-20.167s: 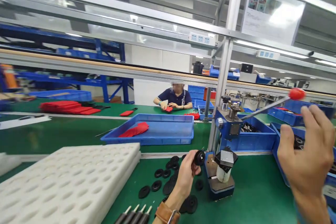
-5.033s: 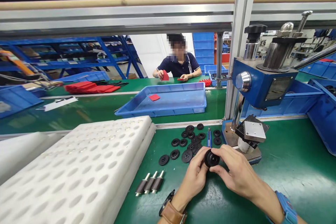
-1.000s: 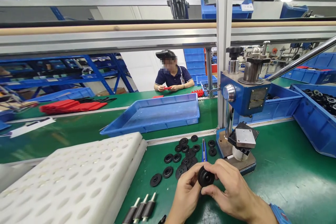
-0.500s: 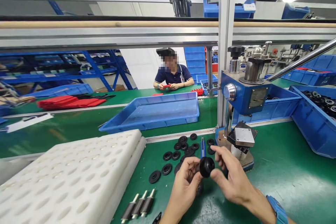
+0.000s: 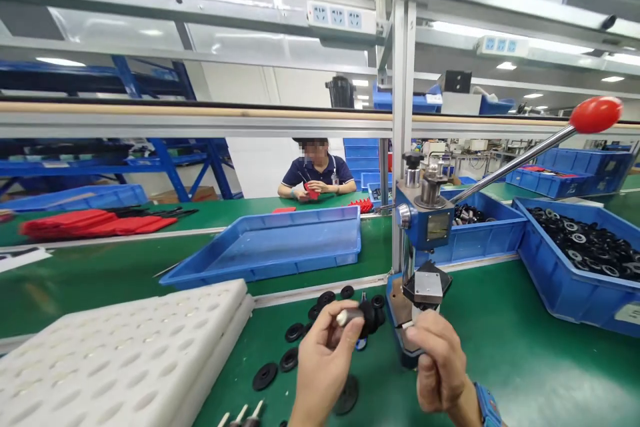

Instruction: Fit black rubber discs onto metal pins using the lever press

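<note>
My left hand (image 5: pixel 325 350) is closed around a roller (image 5: pixel 353 314) with a pale shaft end pointing back at me. A black wheel-like end (image 5: pixel 371 317) sits on its far side. My right hand (image 5: pixel 440 353) is off to the right, by the foot of the hand press, thumb and finger pinched. A small pale sliver shows at those fingertips; its kind is unclear. Around and below my left hand lie several black discs (image 5: pixel 265 376) on the green tabletop. White shaft ends of rollers (image 5: pixel 253 409) poke up at the bottom edge.
The blue hand press (image 5: pixel 425 223), with its red-knobbed lever (image 5: pixel 595 115), stands behind my right hand. A white foam tray (image 5: pixel 125 347) with round holes is at left. A blue tray (image 5: pixel 270 240) lies behind; a blue bin (image 5: pixel 575 307) of black parts stands right. A co-worker (image 5: pixel 315 173) sits opposite.
The view has tilted up, bringing the lever's red knob into sight. My left hand has turned the roller, showing its pale shaft end. My right hand has drawn away from it and closed.
</note>
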The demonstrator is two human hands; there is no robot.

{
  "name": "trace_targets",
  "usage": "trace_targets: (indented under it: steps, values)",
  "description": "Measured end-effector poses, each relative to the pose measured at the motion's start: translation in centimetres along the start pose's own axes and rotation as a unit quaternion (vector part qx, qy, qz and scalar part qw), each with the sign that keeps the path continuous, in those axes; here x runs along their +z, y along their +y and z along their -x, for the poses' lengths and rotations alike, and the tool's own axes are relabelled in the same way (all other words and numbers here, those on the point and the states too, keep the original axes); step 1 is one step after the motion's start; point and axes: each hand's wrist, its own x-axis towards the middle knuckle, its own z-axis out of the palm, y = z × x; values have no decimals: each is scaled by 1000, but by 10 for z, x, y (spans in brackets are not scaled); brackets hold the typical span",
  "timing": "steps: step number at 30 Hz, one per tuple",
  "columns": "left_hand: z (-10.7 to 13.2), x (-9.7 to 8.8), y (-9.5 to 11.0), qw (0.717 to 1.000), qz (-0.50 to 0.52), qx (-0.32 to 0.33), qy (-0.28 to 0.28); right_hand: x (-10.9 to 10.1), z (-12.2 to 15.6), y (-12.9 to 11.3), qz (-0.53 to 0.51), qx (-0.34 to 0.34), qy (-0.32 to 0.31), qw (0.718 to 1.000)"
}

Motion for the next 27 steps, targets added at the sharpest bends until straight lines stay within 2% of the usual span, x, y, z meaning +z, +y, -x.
trace_targets:
  steps: [3,5,9,12,15,19,23,27]
  values:
    - [-18,36,44,996,-29,23,-79,-18,-31,15,84,22,131,988]
    - [-31,60,65,991,-64,42,-114,-33,-63,26,131,47,205,969]
    - [-47,96,78,973,-153,82,-154,-69,-149,45,89,106,323,936]
    - [-50,106,79,960,-213,102,-151,-94,-209,53,22,156,338,928]
    - [-50,107,78,957,-220,120,-144,-111,-250,58,-101,215,282,930]
    - [-47,107,70,973,-132,75,-175,-120,-268,60,-225,262,217,913]
    - [-42,111,54,979,-54,60,-189,-128,-259,56,-283,277,214,893]
    - [-38,114,44,983,5,52,-177,-133,-246,44,-273,287,227,890]
